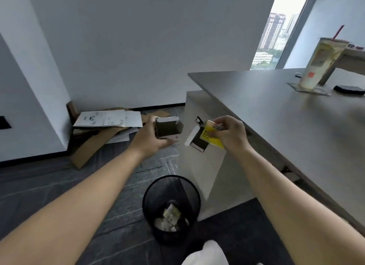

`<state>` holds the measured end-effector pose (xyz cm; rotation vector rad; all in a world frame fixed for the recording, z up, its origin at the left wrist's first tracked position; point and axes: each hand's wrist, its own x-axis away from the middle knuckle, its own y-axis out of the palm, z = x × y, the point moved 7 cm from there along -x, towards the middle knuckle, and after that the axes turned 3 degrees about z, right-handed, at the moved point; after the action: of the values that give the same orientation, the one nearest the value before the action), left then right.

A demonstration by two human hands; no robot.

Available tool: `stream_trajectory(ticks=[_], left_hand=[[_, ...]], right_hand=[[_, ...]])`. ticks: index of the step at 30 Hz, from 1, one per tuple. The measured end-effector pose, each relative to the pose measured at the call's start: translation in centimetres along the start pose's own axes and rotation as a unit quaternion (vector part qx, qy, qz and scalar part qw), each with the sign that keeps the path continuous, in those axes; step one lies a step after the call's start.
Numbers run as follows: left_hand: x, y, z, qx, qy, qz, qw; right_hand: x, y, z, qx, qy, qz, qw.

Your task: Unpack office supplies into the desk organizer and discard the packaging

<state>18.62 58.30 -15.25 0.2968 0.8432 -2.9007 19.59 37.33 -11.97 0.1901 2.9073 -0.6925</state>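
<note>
While held over the floor beside the desk (pixel 276 114), both hands shown with packaging, above and beyond the black mesh bin (pixel 171 209). Left hand (pixel 152 137): fingers curled round an open, seemingly empty small box (pixel 168 129), mouth turned up and to the right, flap raised. Right hand (pixel 232 135): thumb and fingers pinching a yellow packet (pixel 212 138) together with a second opened box (pixel 197 141), its white flap hanging to the left; whether the packet is fully out of that box cannot be told. Key relation: bin nearer than both hands and between the two forearms, its opening facing up, scraps already inside; left-hand box far-left of the bin mouth, right-hand items far-right of it, neither directly over it. Judged next: empty box to be drawn near and released over the bin, left hand slightly better placed. Desk organizer not in view; tall drink cup (pixel 320 63) far right on the desk.
</note>
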Motion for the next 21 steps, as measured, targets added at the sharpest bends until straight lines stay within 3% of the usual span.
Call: stream_trajectory(ticks=[10, 21], left_hand=[[5.4, 5.9, -13.7, -0.056, -0.149, -0.057, 0.986], [3.5, 13.9, -22.5, -0.111, -0.227, -0.121, 0.960]], right_hand=[[3.2, 9.9, 12.7, 0.129, 0.039, -0.071, 0.988], [1.4, 16.7, 23.9, 0.196, 0.056, -0.199, 0.959]])
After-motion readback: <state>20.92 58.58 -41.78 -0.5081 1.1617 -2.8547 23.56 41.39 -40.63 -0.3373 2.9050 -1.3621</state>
